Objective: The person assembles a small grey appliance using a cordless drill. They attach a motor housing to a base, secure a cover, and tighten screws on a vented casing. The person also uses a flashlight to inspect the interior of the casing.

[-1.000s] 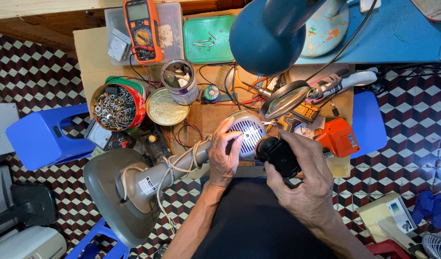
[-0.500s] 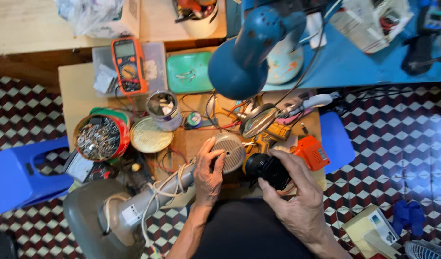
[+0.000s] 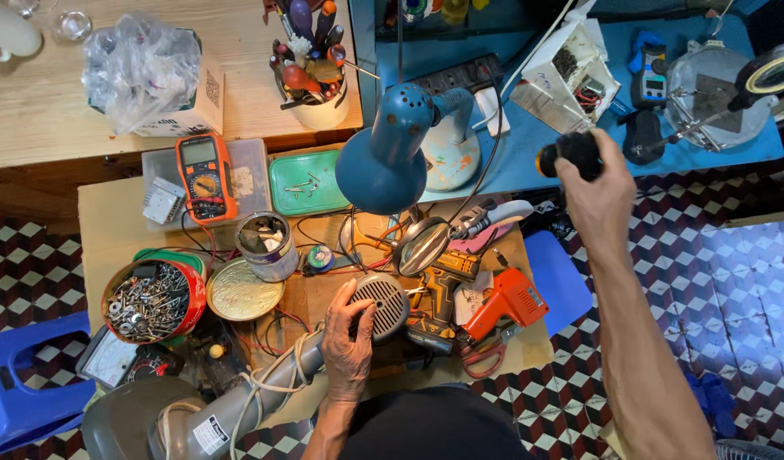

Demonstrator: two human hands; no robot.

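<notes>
The right hand [image 3: 592,183] has lifted away from the middle of the counter [image 3: 111,230] and now sits in the upper right of the frame, its fingers [image 3: 579,158] wrapped closed around a small black rounded part [image 3: 566,152] held over the blue counter [image 3: 511,145]. A moment earlier that same black part was low in the frame, right next to the grey grille, with both hands close together; now the two are well apart. The left hand [image 3: 347,345] has stayed put at lower centre, fingers curled over the rim of the round grey motor housing [image 3: 376,302], pressing on it rather than fully enclosing it. The housing's pale body [image 3: 230,409] and a looped cord run off toward the lower left. So the black part has come off or been carried clear of the housing, which is held steady where it was. Just right of the housing lie a yellow-and-black drill [image 3: 439,298] and an orange glue gun [image 3: 507,302]; a blue desk lamp [image 3: 383,162] hangs above, and a red tin of screws [image 3: 149,298] sits at left.
</notes>
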